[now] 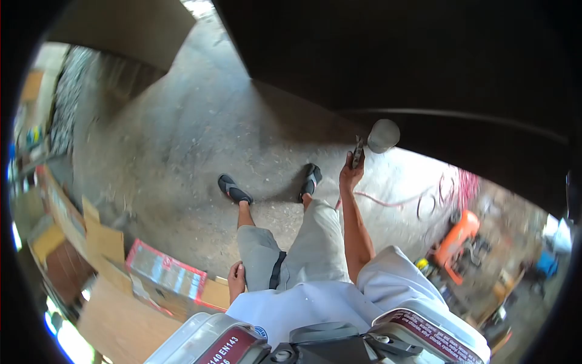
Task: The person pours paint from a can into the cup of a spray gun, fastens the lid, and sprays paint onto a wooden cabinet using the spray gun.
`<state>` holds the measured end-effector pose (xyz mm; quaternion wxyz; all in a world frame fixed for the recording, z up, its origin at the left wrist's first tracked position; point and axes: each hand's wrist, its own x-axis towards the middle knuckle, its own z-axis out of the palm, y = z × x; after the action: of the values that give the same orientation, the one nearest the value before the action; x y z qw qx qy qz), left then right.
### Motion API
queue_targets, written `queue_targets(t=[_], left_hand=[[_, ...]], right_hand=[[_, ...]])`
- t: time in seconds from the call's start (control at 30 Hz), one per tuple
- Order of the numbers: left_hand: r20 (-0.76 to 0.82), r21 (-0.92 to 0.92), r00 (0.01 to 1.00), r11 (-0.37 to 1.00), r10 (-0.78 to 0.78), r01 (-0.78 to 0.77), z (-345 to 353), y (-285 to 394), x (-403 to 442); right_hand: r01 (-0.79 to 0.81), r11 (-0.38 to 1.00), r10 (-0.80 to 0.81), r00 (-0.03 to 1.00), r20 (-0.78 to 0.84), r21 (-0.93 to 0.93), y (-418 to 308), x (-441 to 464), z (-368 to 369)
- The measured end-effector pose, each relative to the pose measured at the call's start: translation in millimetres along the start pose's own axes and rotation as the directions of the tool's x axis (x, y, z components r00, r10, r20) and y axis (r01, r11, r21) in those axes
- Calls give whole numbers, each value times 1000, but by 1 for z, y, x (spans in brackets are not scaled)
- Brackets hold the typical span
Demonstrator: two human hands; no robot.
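Observation:
My right hand (351,173) is stretched out ahead and closed around a spray gun (358,150) with a round grey cup (384,136). A reddish hose (379,201) runs from near my right forearm toward the right. Close beyond the gun stands a large dark panel (412,67), its lower edge catching light. My left hand (237,278) hangs beside my left thigh, fingers loosely bent and apart, and I see nothing in it. It is nearest to the cardboard boxes on the left.
An orange air compressor (458,239) and a coil of red hose (467,188) are on the right. Another panel (127,30) stands at the upper left. Cardboard boxes (163,273) lie lower left. My sandalled feet are on the concrete floor (182,133). Respirator cartridges (430,330) block the bottom view.

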<state>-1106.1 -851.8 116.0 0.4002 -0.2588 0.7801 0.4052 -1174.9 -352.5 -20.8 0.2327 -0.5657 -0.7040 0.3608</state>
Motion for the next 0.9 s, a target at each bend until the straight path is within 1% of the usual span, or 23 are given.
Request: queue_targets(t=[0.03, 0.07, 0.1, 0.17, 0.2, 0.23, 0.3, 0.33, 0.37, 0.4, 0.43, 0.47, 0.5, 0.6, 0.7, 0.77, 0.83, 0.87, 0.9], left_hand=[[23, 80, 998, 995, 53, -55, -14, -12, 10], [17, 97, 990, 986, 137, -138, -30, -32, 24], [47, 94, 993, 989, 107, -111, -53, -29, 39], [84, 86, 996, 996, 30, -37, -99, -7, 58], [76, 31, 985, 987, -157, 155, -114, 38, 53], [73, 36, 985, 988, -154, 151, -135, 40, 64], [66, 49, 987, 988, -147, 144, -190, 46, 93], [54, 67, 988, 988, -142, 138, -212, 56, 100], [42, 82, 990, 988, -133, 129, -229, 67, 106], [30, 96, 992, 988, -125, 121, -244, 78, 112], [14, 103, 993, 988, -115, 113, -256, 86, 118], [-6, 104, 995, 989, -102, 102, -264, 91, 122], [1, 134, 995, 986, -97, 96, -268, 95, 125], [37, 205, 997, 976, -75, 66, -262, 110, 123], [58, 232, 996, 972, -61, 46, -219, 121, 101], [111, 226, 991, 973, -76, 49, -192, 111, 93], [164, 257, 982, 965, -95, 50, -165, 102, 83], [187, 305, 976, 951, -114, 53, -152, 101, 77], [203, 313, 971, 948, -123, 54, -143, 96, 74]], right_hand=[[-34, 999, 35, 998, -48, 34, 17, -1, -3], [-47, 998, 50, 994, -96, 33, 20, 0, -9], [-65, 997, 68, 989, -133, 31, 24, -1, -15], [-41, 999, 39, 988, -148, -8, 61, 10, -21], [-21, 999, 29, 985, -168, 51, 58, 11, -25], [-7, 1000, 8, 986, -168, 5, 57, 14, -28], [-4, 994, 23, 983, -181, 105, 74, 21, -27], [-166, 974, 185, 976, -118, 157, 75, 23, -28], [-320, 925, 336, 941, -48, 203, 67, 24, -34], [-379, 904, 386, 922, 3, 198, 48, 22, -41], [-389, 885, 399, 917, 15, 256, 42, 24, -41], [-322, 912, 345, 937, -50, 254, 52, 28, -37], [-255, 935, 289, 951, -111, 248, 68, 34, -30], [-118, 992, 104, 957, -269, -35, 113, 54, -27], [-186, 982, 159, 916, -368, -41, 115, 70, -44], [-300, 954, 264, 878, -400, -29, 96, 79, -63], [-301, 952, 236, 832, -503, -52, 107, 94, -74], [-325, 943, 244, 814, -527, -66, 113, 98, -80], [-349, 934, 251, 796, -550, -79, 111, 103, -87]])
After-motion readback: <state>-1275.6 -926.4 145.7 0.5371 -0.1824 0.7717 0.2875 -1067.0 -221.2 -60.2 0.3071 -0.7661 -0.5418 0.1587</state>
